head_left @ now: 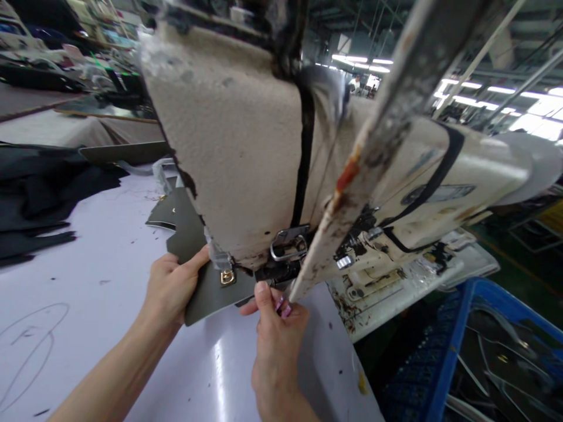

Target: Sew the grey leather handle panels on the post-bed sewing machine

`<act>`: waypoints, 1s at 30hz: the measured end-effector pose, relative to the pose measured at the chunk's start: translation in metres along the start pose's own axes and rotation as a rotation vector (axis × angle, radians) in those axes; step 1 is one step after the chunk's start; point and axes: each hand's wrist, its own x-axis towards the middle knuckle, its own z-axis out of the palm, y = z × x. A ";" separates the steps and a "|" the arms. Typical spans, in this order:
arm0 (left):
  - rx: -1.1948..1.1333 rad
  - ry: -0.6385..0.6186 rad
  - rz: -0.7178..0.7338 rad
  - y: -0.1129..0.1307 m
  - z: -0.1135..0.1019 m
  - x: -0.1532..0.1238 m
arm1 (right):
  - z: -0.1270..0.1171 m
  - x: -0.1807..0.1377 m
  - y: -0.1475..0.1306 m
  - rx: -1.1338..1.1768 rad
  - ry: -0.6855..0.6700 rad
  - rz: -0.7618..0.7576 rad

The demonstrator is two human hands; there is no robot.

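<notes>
A dark olive panel (pixel 206 302), stiff like leather, lies on the white work table under the head of a sewing machine (pixel 237 146). A small gold clasp (pixel 227 276) sits on the panel beside the machine. My left hand (pixel 171 287) grips the panel's left edge, thumb on top. My right hand (pixel 277 325) is closed near the needle area, around a small pink object (pixel 284 306). Most of that object is hidden by my fingers, so its kind does not show. The needle and presser foot are hidden behind the machine head.
A rusty metal bar (pixel 352 170) slants down in front of the machine, close to my right hand. Dark fabric (pixel 48 193) lies at the left on the table. A blue crate (pixel 457 316) with several dark pieces stands at the right.
</notes>
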 end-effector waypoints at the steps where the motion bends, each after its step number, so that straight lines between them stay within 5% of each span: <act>1: -0.008 -0.012 -0.009 -0.001 0.000 0.000 | 0.001 0.000 0.000 -0.013 -0.003 -0.014; 30: -0.121 0.130 -0.185 -0.016 -0.015 -0.029 | 0.015 0.001 0.012 0.042 -0.040 -0.086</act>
